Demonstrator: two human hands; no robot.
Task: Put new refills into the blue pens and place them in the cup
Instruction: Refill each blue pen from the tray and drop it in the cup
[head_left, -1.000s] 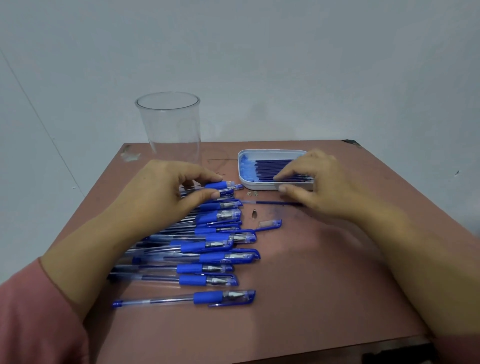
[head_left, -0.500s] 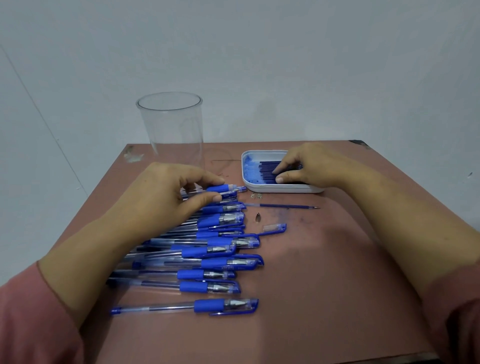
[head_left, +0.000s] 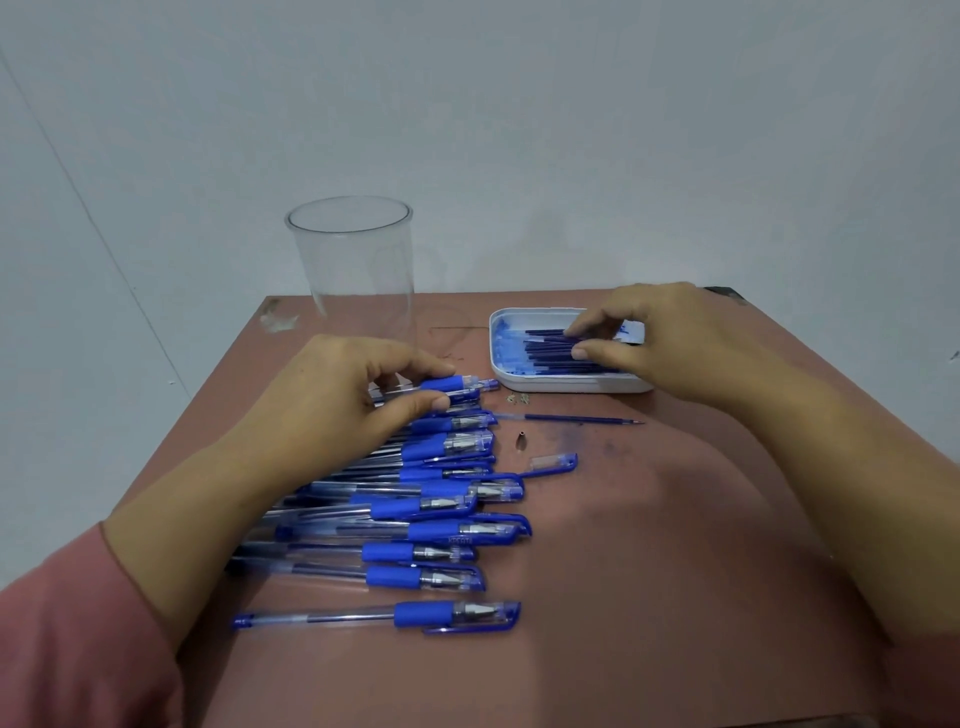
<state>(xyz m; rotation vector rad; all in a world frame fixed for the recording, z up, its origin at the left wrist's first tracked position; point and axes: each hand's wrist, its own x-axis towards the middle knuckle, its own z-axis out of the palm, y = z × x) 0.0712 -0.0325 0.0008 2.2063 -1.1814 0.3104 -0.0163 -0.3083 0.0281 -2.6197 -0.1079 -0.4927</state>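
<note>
Left hand (head_left: 322, 410): thumb and forefinger pinch the top pen (head_left: 451, 385) of the blue pens (head_left: 441, 532) lying in a row.
Right hand (head_left: 675, 343): bent fingertips on the refills (head_left: 545, 358) in the white tray (head_left: 571, 385); grip unclear.
Cup (head_left: 353, 270): upright, far left of the table (head_left: 649, 571).

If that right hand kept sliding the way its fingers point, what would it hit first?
The right hand would probably meet the refills under its fingertips first, then the white tray at its left wall; depth is unclear.
</note>
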